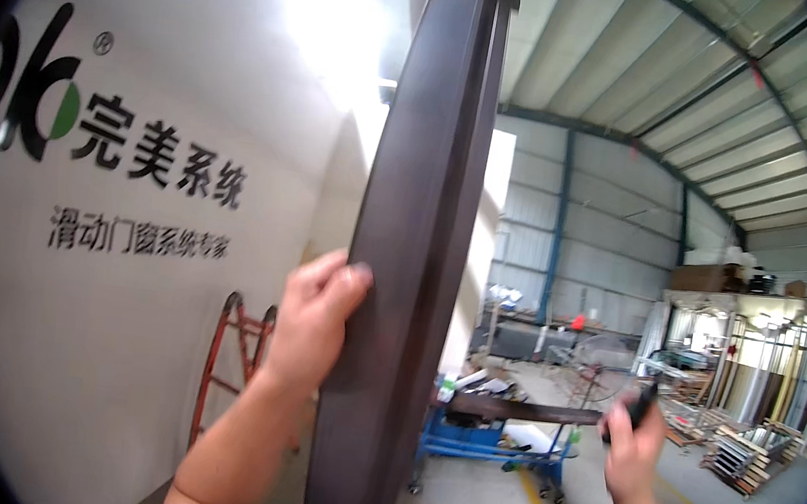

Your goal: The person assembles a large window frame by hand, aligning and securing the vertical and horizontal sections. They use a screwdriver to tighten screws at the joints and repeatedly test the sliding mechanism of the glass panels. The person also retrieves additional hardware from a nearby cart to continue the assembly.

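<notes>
A long dark brown profile (419,204), perhaps part of a door or window frame, stands nearly upright in front of me. My left hand (315,317) is closed on its left edge, the thumb pressed against its face; the fingers are partly hidden. To the right and apart from the profile, my right hand (633,452) is raised, closed around a small black tool (643,407). Only the tool's dark, slim body shows, slightly blurred, so its kind is unclear. The profile runs out of view at top and bottom.
A white wall (110,347) with dark lettering fills the left, a red ladder (220,371) against it. Beyond the profile is a blue wheeled cart (490,452) with a dark bar (530,412) across it. Stacked strips (746,457) and a storage rack (782,369) stand far right.
</notes>
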`<state>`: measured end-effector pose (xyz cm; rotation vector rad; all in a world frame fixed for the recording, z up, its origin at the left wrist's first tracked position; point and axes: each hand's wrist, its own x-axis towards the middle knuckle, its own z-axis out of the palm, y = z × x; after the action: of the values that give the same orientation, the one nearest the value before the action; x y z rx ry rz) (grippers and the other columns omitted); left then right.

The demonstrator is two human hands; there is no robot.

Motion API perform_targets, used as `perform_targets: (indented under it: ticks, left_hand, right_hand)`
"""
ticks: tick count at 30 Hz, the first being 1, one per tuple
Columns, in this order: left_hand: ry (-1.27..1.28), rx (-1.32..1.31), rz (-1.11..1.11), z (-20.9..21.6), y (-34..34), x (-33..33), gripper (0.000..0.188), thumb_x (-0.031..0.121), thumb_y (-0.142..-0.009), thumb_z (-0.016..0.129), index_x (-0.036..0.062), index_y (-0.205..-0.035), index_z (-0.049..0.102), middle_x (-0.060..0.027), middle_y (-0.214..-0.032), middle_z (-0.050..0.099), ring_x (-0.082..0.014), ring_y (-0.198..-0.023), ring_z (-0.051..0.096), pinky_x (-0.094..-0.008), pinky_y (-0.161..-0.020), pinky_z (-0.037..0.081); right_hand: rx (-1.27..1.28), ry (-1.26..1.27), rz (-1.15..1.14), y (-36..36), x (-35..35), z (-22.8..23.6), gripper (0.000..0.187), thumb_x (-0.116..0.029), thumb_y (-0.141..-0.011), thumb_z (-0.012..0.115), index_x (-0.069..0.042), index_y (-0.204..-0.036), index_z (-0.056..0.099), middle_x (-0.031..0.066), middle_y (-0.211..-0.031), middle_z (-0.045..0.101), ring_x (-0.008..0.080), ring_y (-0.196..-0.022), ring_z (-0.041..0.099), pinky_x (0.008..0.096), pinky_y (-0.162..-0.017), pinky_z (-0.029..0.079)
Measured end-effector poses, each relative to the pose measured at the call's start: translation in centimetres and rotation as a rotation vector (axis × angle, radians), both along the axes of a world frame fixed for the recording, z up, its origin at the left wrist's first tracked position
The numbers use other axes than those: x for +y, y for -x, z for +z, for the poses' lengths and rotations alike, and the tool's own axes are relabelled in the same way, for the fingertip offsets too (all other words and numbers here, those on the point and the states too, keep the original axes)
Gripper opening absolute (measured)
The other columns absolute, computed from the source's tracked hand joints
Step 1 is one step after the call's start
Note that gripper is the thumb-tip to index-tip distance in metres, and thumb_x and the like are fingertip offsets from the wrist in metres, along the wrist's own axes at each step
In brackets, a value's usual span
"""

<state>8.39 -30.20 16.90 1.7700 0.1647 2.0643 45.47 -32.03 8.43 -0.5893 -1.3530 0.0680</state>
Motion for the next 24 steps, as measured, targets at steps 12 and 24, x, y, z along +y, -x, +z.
perform_targets:
  ticks: [12, 24]
  left_hand:
    - [-0.124, -0.209, 1.162, -18.7, -9.0, -12.7, 0.030, 0.005, -0.095, 0.054, -0.0088, -0.118, 0.068, -0.0120, -0.103, 0.069, -0.0194, -0.095, 0.063, -0.0343, -0.089, 0.051]
    - [1.723, -0.563, 1.192, -59.4, -20.4, -37.7, 0.027, 0.020, -0.089, 0.062, -0.0031, -0.094, 0.074, -0.0101, -0.077, 0.071, -0.0173, -0.070, 0.063, -0.0371, -0.066, 0.052]
  right_hand:
    - [0.153, 1.242, 0.063, -13.5, -10.2, -54.7, 0.032, -0.012, -0.088, 0.073, 0.001, -0.116, 0.068, 0.0141, -0.096, 0.070, 0.0234, -0.082, 0.066, 0.0380, -0.073, 0.054]
    - [-0.342, 1.599, 0.998, -12.2, -10.7, -64.8, 0.015, 0.007, -0.075, 0.059, 0.000, -0.087, 0.062, 0.0057, -0.076, 0.060, 0.0153, -0.068, 0.058, 0.0310, -0.063, 0.049]
